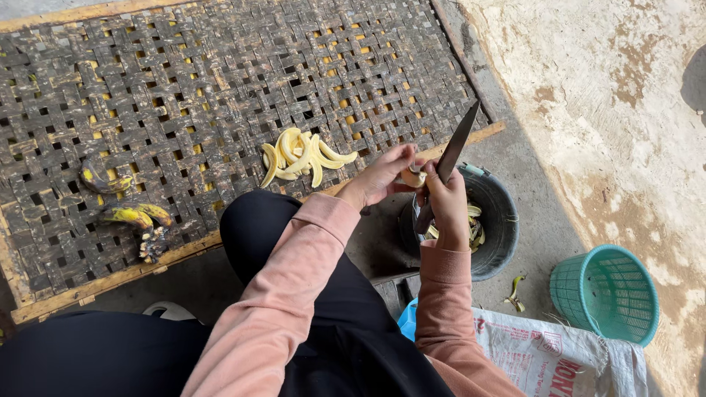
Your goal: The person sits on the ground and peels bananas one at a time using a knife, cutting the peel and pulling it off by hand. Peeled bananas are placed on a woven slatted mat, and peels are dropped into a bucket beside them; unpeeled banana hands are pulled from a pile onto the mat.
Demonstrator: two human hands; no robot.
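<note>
While the left hand [379,179] pinches a peeled banana [412,177] above the bucket rim [507,197], the right hand's [446,206] grip clasps a knife [456,145].

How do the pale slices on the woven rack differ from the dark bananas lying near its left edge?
The slices are peeled, pale yellow and cut into thin curved strips; the dark bananas have blackened skin with yellow patches. The slices lie fanned in a heap near the left hand; the bananas lie far from both hands. Both rest on the rack.
</note>
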